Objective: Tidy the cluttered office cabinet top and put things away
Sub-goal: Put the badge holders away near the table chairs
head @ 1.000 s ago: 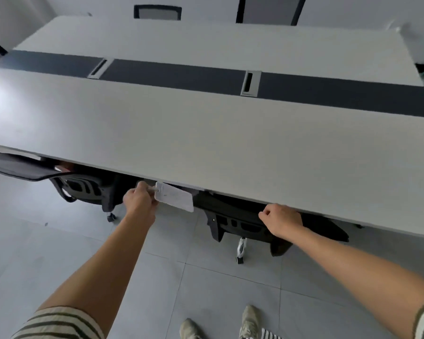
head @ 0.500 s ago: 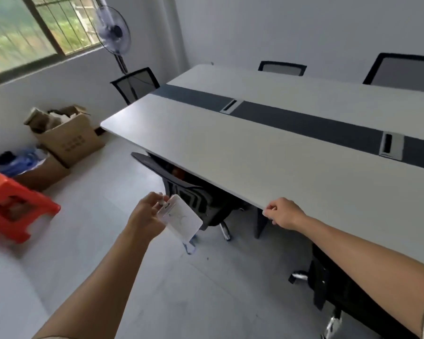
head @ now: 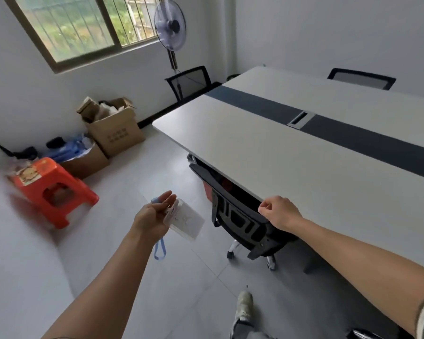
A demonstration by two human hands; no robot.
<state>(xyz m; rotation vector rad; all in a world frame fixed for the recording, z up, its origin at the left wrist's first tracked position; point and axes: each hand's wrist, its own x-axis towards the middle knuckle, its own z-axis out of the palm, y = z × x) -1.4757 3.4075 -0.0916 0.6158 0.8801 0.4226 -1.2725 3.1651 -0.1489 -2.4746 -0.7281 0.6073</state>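
Badge holder (head: 187,220): clear plastic sleeve, one item, at 7 o'clock from the centre of my view, in mid-air above the grey tiled floor. I log it as grasped at its clip end by the left hand (head: 154,216), whose fingers lie almost straight; I cannot make out the thumb.

Lanyard (head: 159,250): blue loop, hanging below that hand at 6 o'clock of the holder.

Right hand (head: 280,212): at 3 o'clock of the holder, over the near edge of the table (head: 291,155). Fingers loosely curled, grasping nothing. I cannot tell whether it touches the edge.

Office chair (head: 240,216): black, pushed under the table, between the two hands.

Orange stool (head: 52,189): on the floor at 9 o'clock.

Cardboard boxes (head: 115,128): two, open and filled, at 10 o'clock against the wall.

Fan (head: 170,24): standing at 12 o'clock, beside the window (head: 78,28).
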